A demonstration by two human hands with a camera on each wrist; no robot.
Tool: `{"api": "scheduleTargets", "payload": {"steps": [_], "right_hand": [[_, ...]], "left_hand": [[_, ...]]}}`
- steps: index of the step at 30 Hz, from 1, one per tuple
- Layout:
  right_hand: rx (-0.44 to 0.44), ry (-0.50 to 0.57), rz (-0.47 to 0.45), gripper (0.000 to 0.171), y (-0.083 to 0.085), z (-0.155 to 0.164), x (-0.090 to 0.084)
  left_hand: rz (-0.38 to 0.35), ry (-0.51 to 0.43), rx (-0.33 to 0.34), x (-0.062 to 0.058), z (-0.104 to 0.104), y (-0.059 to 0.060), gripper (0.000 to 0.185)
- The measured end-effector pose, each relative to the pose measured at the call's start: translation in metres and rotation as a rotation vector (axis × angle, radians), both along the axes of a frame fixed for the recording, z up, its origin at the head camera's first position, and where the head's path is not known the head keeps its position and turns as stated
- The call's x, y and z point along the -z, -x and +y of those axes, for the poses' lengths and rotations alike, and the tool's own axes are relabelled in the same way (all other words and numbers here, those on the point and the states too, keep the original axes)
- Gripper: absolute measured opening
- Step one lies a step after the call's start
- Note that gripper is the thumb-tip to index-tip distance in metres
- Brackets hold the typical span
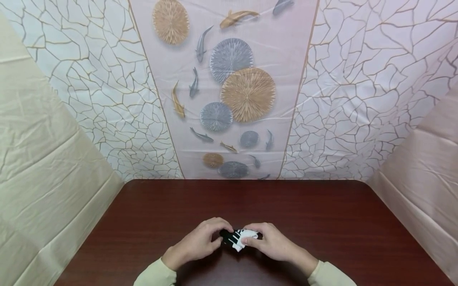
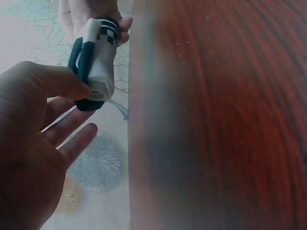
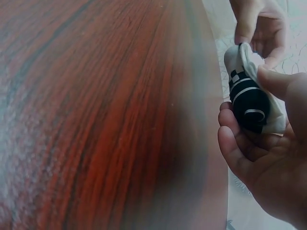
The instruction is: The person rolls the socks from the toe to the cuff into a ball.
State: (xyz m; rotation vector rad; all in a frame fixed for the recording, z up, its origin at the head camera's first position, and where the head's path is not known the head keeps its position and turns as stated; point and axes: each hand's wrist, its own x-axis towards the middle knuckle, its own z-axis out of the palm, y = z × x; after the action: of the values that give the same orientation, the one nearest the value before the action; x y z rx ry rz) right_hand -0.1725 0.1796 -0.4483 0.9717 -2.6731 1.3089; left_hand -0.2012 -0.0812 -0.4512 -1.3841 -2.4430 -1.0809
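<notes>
A rolled-up bundle of black and white socks, with stripes and a checked band, is held between the two hands just over the table. My left hand pinches the left, black side in the head view. In the left wrist view, its thumb presses on the rolled end of the socks while some fingers stay extended. My right hand grips the white side, thumb on top. In the right wrist view, the fingers of the right hand support the striped black part of the socks from below.
A dark reddish-brown wooden table spreads around the hands, with rounded far corners. Behind it hangs a patterned cloth with fish and round leaf shapes. Beige cloth walls stand at both sides.
</notes>
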Motion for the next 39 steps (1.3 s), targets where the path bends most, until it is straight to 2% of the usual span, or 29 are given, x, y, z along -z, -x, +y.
{"api": "scheduleTargets", "payload": {"steps": [6,11,15,20,24,30,34,39], "right_hand": [[-0.004,0.017,0.007,0.02,0.002,0.001,-0.002],[-0.006,0.018,-0.003,0.019,0.002,0.002,0.0],[-0.004,0.017,-0.007,0.02,0.002,0.002,0.001],[0.023,0.027,-0.026,0.022,0.003,0.002,0.0],[0.031,0.052,-0.064,0.025,0.006,0.003,-0.003],[0.051,0.064,-0.061,0.025,0.008,0.004,-0.005],[0.075,0.052,-0.036,0.024,0.008,0.004,-0.004],[0.101,0.057,-0.008,0.027,0.008,0.003,-0.003]], "left_hand": [[-0.138,-0.115,0.015,0.0,-0.002,0.003,0.032],[-0.22,-0.152,-0.001,0.002,-0.002,0.003,0.02],[-0.212,-0.141,-0.016,0.005,0.0,0.002,0.018],[-0.169,-0.101,-0.022,0.006,0.004,0.001,0.038],[-0.147,-0.116,-0.043,0.005,0.009,0.002,0.04],[-0.179,-0.153,-0.087,0.002,0.012,0.003,0.04],[-0.236,-0.145,-0.103,0.002,0.011,0.001,0.043],[-0.288,-0.179,-0.15,0.003,0.014,0.002,0.034]]}}
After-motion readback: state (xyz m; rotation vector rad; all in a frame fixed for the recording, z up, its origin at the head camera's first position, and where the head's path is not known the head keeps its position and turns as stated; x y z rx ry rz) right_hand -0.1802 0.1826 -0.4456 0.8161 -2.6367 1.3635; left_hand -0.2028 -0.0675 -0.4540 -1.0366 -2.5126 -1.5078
